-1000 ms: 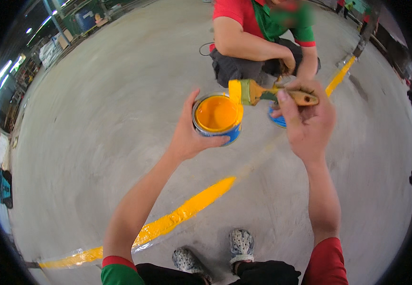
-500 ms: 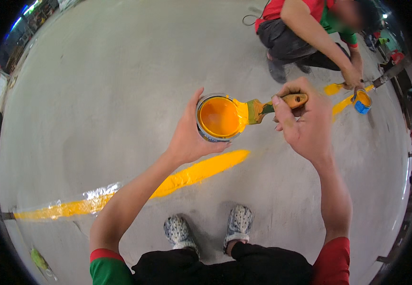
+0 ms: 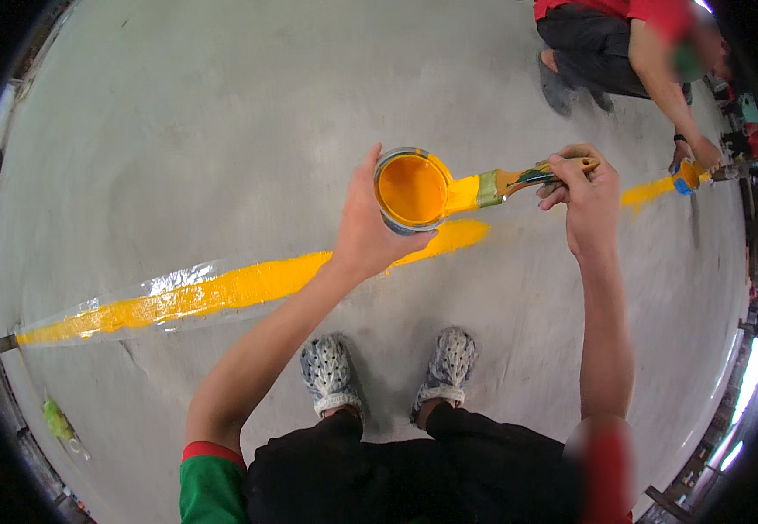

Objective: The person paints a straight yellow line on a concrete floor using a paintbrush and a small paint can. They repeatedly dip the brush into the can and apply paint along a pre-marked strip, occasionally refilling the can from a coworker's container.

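Observation:
Wrapped round the side of an open can of yellow paint [image 3: 411, 189], my left hand [image 3: 368, 218] holds it up with its mouth toward me. My right hand [image 3: 584, 188] grips the wooden handle of a flat paintbrush [image 3: 519, 181]. Yellow paint coats the bristles, whose tip meets the can's right rim. Below the can, a yellow painted stripe [image 3: 257, 284] runs across the grey floor from the far left and ends a little right of the can. Clear shiny film lies along the stripe's left part.
At the upper right a co-worker [image 3: 602, 52] crouches, hands at a blue can [image 3: 685, 176] beside another yellow stripe [image 3: 647, 191]. My patterned clogs [image 3: 329, 371] stand just below the long stripe. A green item [image 3: 58, 420] lies at the lower left.
The brush has shifted right, with more bristle showing outside the can's rim. My view has tilted, so the stripe sits higher. The co-worker appears farther right and bends lower.

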### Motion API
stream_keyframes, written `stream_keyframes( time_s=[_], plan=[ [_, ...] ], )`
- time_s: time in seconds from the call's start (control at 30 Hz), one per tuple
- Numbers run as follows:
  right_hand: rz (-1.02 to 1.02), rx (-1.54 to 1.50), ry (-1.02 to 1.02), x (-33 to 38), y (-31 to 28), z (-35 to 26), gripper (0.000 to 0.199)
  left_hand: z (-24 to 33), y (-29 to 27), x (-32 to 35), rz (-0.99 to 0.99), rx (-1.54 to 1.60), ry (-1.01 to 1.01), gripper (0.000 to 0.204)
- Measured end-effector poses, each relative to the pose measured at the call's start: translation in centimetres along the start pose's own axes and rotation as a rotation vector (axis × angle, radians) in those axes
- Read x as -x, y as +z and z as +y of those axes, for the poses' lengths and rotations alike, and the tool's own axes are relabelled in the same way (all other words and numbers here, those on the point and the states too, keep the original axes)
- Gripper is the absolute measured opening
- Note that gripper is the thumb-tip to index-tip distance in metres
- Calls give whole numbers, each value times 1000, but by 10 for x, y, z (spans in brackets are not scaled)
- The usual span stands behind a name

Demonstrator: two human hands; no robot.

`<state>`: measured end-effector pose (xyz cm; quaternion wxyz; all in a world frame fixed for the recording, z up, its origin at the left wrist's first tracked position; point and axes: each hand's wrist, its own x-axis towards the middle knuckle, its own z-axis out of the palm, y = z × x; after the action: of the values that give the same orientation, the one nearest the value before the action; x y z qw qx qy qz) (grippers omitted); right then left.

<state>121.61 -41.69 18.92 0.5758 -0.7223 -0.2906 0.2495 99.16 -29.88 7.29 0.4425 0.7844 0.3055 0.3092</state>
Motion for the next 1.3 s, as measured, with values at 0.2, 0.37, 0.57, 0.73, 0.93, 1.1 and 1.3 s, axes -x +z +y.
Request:
stream_keyframes(
  time_s=[0.2,0.37,0.57,0.73,0.93,1.1,1.3],
  plan=[
    [23,-269,-17,19,-41,63,14,-37,8,34,25,35,-57,121],
    [155,-5,128,35,-29,154,17,-54,-5,63,0,153,-234,123],
    [120,699,-113,44,-36,214,19,-43,-43,100,53,-130,-206,125],
    [-51,1028,-210,52,-7,213,32,-34,-43,117,176,-25,-232,126],
    [-73,479,-164,102,63,220,29,-41,-38,119,183,-81,-299,128],
    [167,885,-87,30,-46,225,27,-43,-43,116,195,-36,-278,128],
    [-61,1150,-359,50,-18,227,22,-44,-42,116,185,13,-262,126]
  ],
)
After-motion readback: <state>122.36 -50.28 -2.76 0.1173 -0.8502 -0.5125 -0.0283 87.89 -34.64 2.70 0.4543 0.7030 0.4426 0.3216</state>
